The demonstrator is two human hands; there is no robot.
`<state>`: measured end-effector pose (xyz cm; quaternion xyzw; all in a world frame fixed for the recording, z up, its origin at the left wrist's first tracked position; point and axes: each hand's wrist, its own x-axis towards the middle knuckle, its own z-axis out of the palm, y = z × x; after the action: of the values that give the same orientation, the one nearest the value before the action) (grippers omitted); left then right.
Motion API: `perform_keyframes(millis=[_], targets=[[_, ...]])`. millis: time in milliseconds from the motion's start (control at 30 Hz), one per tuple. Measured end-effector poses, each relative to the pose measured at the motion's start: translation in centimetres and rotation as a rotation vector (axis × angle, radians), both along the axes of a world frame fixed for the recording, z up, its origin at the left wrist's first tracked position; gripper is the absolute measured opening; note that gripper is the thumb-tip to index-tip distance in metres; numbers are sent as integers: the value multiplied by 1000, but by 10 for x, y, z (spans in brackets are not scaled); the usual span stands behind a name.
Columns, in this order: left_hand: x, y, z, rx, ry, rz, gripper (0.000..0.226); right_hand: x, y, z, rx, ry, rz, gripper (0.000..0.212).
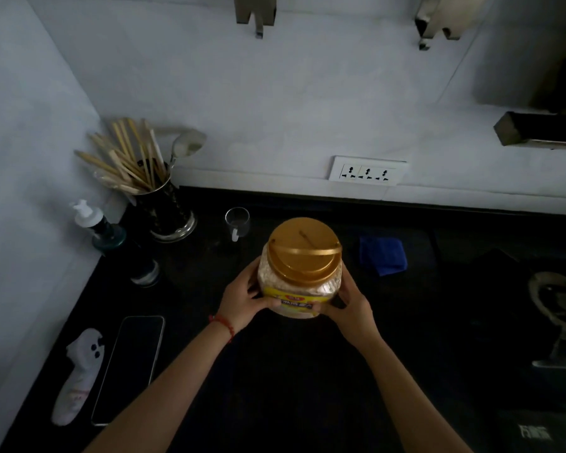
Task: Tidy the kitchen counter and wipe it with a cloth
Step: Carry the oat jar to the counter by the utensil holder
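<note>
Left hand (242, 297) and right hand (352, 305) clamp the jar (299, 273) low on its sides — looks full, heavy, smooth plastic; blue cloth (383, 256) just right of it.

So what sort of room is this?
Most likely a home kitchen: a dark stone counter, a metal holder of wooden utensils in the corner, and a gold-lidded plastic food jar.
</note>
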<state>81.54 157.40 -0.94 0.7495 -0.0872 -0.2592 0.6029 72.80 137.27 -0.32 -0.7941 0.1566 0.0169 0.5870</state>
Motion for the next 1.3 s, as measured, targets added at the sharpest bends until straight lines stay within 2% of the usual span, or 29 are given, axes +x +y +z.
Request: perform_keyframes(millis=[100,300,667,867,1067,1167,1300], targets=[[15,-13,1,0,-8,97,77,19,0,0,-30,-58,-75,86],[45,-38,0,4,-71,158,71,57,-11,-6,-102,-112,-140,71],[92,-69,-3,53,-114,188,69,120,-35,-4,-172,-99,-70,63],[105,-71,-4,53,-118,161,68,129,-34,-3,-176,-100,-82,59],[108,-74,1,132,-147,147,65,134,-38,5,-229,-26,-60,56],[100,-76,8,160,-173,186,56,127,-37,8,-312,29,-72,48],[76,-74,17,238,-194,272,47,95,-36,8,-363,98,-107,53]])
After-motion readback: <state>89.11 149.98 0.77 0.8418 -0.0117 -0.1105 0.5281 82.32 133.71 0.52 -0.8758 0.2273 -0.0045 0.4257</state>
